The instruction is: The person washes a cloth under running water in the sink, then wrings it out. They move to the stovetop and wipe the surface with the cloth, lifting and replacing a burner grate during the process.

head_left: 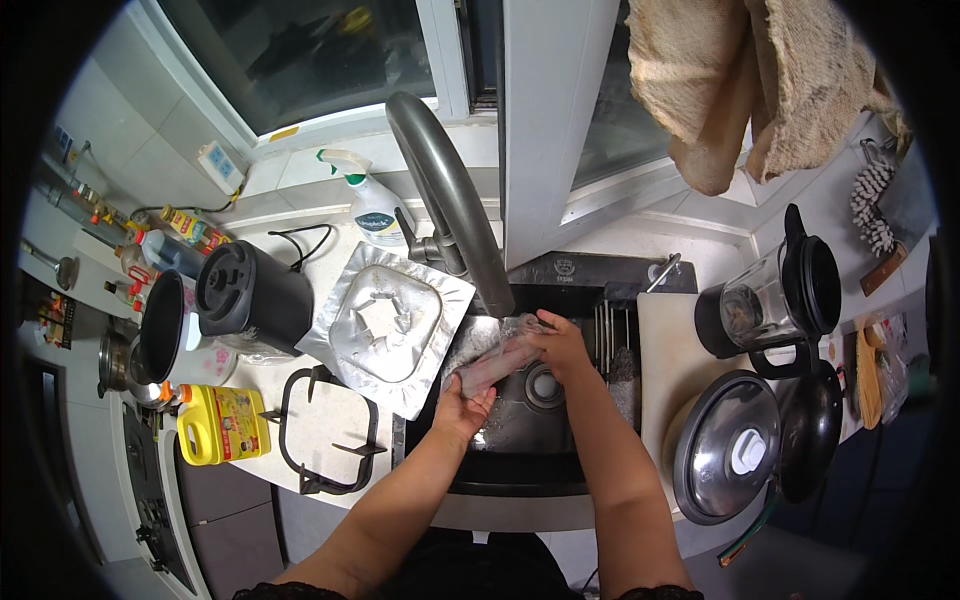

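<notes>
Over the dark sink [520, 470], my two hands hold a long, wet, pinkish, translucent thing [500, 365] that resembles a crumpled plastic bag; its exact kind is unclear. My left hand [465, 408] grips its lower left end, thumb on top. At its upper right end, my right hand [560, 345] is closed round it. The grey curved tap [450, 190] ends just above it, and water appears to run onto it. Below lies the round sink drain [543, 387], partly seen beside my right forearm.
Left of the sink lie a foil stove liner [385, 325] and a black pan support [284, 430], near a yellow jug [222, 425]. A spray bottle [375, 208] stands behind. On the right are a cutting board [668, 340], a blender jug [765, 300] and a lidded pan [727, 447].
</notes>
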Available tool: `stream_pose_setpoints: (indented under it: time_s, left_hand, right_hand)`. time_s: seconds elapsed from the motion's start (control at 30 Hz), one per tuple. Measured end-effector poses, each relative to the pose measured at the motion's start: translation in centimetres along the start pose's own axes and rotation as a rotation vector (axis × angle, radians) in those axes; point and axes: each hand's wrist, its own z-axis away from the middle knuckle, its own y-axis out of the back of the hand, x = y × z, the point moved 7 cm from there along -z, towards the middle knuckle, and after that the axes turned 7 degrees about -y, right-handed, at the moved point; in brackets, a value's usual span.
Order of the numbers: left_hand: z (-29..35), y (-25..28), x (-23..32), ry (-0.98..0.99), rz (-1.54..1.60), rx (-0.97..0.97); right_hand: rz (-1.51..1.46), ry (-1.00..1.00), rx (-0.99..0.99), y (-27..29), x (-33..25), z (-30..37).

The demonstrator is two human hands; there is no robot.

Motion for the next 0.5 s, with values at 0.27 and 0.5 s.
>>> stream_pose_setpoints:
  time_s: [0.27,0.5]
  left_hand:
    - [-1.9,-3.2,-2.2,0.044,-0.051,-0.173]
    - [-1.8,-6.6,-2.0,-0.009,-0.546,-0.26]
  right_hand:
    - [-0.197,0.188,0.228,6.3,-1.1,4.0]
    - [-0.196,0.235,0.304,8.8,-1.5,5.8]
